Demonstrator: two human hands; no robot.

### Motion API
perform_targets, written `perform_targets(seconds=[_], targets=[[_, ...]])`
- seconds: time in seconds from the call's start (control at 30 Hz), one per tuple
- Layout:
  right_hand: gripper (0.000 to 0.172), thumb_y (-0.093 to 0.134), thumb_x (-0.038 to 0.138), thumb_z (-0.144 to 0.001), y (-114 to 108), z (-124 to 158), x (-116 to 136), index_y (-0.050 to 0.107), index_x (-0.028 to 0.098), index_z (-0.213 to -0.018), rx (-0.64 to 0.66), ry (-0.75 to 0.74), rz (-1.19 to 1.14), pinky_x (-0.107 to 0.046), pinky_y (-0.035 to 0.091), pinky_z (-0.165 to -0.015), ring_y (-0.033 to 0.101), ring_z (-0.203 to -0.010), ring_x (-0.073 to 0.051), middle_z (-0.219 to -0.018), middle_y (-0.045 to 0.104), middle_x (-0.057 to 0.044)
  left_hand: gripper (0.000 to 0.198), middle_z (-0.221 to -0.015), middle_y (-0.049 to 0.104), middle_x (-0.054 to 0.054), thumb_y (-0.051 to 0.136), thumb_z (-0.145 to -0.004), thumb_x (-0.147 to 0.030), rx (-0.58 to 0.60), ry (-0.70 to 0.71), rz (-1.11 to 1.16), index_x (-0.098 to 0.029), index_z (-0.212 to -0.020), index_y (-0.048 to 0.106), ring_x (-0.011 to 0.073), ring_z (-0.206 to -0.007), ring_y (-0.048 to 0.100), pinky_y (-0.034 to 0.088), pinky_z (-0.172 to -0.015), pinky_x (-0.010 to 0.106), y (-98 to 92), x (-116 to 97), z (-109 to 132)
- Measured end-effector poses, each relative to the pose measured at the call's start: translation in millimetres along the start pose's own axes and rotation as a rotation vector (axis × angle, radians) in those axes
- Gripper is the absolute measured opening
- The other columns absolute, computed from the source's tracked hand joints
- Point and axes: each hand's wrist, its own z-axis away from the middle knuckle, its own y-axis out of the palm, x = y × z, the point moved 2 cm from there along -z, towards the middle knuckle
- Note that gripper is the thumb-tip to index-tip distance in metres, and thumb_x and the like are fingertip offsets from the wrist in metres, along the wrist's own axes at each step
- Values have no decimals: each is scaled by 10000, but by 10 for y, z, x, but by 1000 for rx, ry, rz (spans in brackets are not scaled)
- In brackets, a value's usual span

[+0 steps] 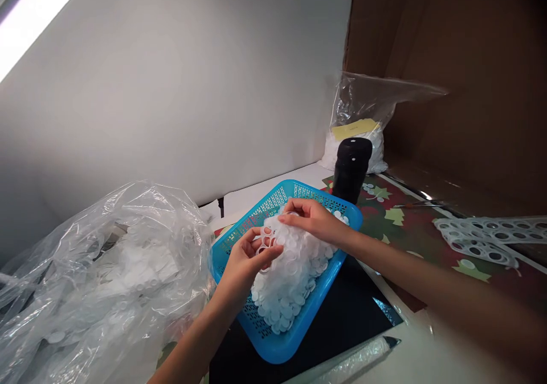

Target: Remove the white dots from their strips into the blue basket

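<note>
A blue plastic basket [277,354] with perforated sides holds a heap of small white translucent discs [284,293]. Over the heap, my left hand [244,258] pinches a white sheet with round holes [267,237] between thumb and fingers. Just beyond it to the right, my right hand [314,220] is closed, thumb against fingers, at the upper part of the heap. White material shows at its fingertips, but whether this is the same sheet or loose discs is hard to make out.
Left of the basket lies a large clear plastic bag [145,258] with white pieces inside. A black bottle [352,167] stands behind the basket, before a filled bag with a yellow label [354,127]. Holed strips [487,239] lie right; a plastic-wrapped roll [354,364] lies in front.
</note>
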Motion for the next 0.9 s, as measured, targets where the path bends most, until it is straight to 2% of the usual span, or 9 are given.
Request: perform_targets(seconds=[0.07, 0.13, 0.23, 0.3, 0.4, 0.6, 0.73, 0.9], targets=[[166, 650, 249, -736, -6, 17, 40, 569, 197, -872, -103, -165, 217, -293, 425, -752, 535, -833, -156, -891, 570, -10, 328, -654, 543, -45, 748, -649, -230, -25, 29, 10, -169, -871, 515, 45, -525, 427, 319, -491, 154, -11, 1, -5], [197, 628, 196, -760, 3, 47, 92, 572, 210, -948, -143, -310, 353, -315, 423, -831, 528, -937, -170, -981, 569, -28, 329, -666, 553, -42, 749, -661, -236, -45, 57, 10, -161, -871, 507, 46, -534, 442, 345, -507, 155, -27, 12, -17], [95, 562, 168, -815, 55, 97, 146, 606, 205, -890, -19, -436, 426, -293, 457, -774, 553, -883, -160, -905, 597, -28, 340, -674, 567, -42, 748, -671, -222, -70, 81, 37, -156, -905, 511, 45, -551, 464, 358, -513, 146, -57, 40, -36], [104, 547, 164, -826, 96, 130, 159, 623, 199, -888, 58, -492, 462, -295, 469, -762, 569, -846, -158, -871, 625, -29, 344, -672, 583, -43, 744, -679, -215, -83, 85, 50, -163, -931, 517, 46, -559, 481, 370, -528, 143, -73, 52, -40], [138, 533, 161, -831, 134, 164, 154, 632, 193, -921, 82, -574, 516, -318, 479, -790, 588, -830, -165, -860, 659, -38, 347, -673, 603, -38, 749, -673, -221, -116, 83, 49, -168, -940, 532, 54, -576, 512, 400, -568, 154, -79, 46, -32], [165, 502, 186, -854, 113, 179, 185, 652, 187, -923, 164, -627, 780, -333, 481, -746, 606, -822, -194, -863, 686, -63, 352, -607, 591, -49, 769, -628, -237, -192, 83, 16, -157, -889, 548, 57, -530, 514, 402, -539, 158, -40, 9, -8], [203, 467, 168, -869, 123, 225, 282, 664, 166, -817, 281, -653, 1035, -305, 434, -608, 598, -735, -207, -758, 681, -80, 354, -573, 562, -62, 768, -613, -233, -147, 92, -62, -167, -852, 516, 66, -481, 481, 345, -460, 166, -22, 15, -6], [211, 487, 164, -847, 164, 272, 336, 622, 171, -685, 309, -632, 1188, -265, 321, -493, 561, -614, -165, -652, 648, -51, 327, -611, 567, -50, 725, -668, -265, -49, 131, -174, -181, -864, 478, 79, -505, 480, 333, -478, 181, -14, 48, 6]])
